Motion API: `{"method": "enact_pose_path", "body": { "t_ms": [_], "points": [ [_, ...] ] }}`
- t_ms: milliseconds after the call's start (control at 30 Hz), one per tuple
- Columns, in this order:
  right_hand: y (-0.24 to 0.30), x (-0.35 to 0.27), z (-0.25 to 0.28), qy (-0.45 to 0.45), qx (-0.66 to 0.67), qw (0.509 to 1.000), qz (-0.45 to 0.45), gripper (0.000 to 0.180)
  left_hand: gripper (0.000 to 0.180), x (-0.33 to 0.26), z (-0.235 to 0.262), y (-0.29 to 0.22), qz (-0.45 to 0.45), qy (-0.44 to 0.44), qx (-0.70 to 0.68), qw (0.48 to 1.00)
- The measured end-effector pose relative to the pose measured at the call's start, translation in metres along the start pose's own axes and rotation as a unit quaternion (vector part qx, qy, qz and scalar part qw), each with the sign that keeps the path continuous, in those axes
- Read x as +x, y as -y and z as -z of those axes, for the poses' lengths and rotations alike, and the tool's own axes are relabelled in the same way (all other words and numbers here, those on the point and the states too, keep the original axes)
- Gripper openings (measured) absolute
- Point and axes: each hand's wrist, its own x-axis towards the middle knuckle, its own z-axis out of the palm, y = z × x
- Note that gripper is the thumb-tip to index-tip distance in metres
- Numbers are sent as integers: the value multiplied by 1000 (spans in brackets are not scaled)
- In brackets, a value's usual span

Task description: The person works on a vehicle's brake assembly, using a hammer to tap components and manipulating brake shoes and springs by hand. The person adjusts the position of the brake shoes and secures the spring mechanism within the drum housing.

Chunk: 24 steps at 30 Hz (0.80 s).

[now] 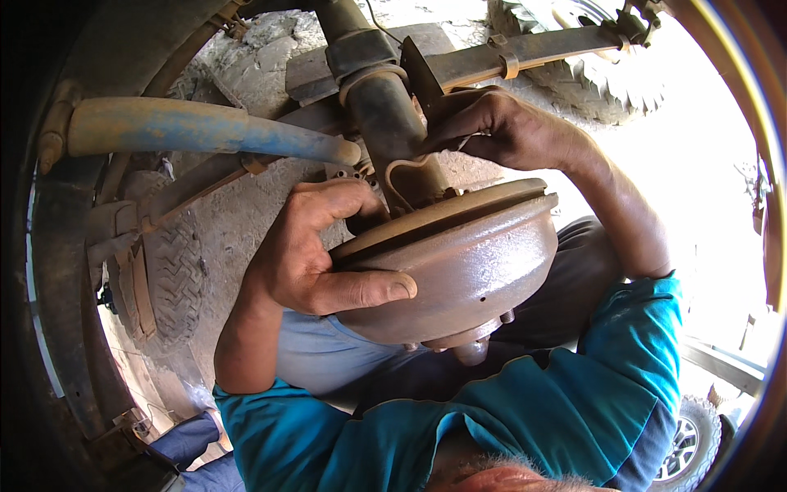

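A brown metal brake drum (467, 266) sits at the end of a dark axle tube (387, 115), with studs and a rounded hub on its near face. My left hand (316, 254) grips the drum's left edge, thumb flat along the outer side and fingers curled behind the backing plate (451, 215). Behind the plate, a thin bent brake line (395, 172) runs close to the tube. My right hand (508, 131) is beside the axle tube, above the plate, with its fingers bent inward and closed. Whatever lies between those fingertips is hidden.
A worn blue shock absorber (193, 127) crosses at the left. A leaf spring (533, 53) extends to the upper right, near a large tyre (619, 90) on the ground. Another treaded tyre (176, 279) shows at the left. My legs (328, 353) are under the drum.
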Motion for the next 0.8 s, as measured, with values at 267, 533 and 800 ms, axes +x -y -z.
{"method": "enact_pose_path", "body": {
  "t_ms": [267, 533, 800],
  "points": [
    [8, 2, 4, 25, -16, 999, -32, 27, 56, 1, -1, 1, -5, -1, -24, 1000],
    [6, 0, 3, 10, 32, 999, 12, 29, 63, 0, -10, 8, -2, -39, -37, 999],
    [11, -3, 0, 11, 38, 999, -12, 29, 59, 4, -4, 4, -8, -3, -51, 999]
  ]
}}
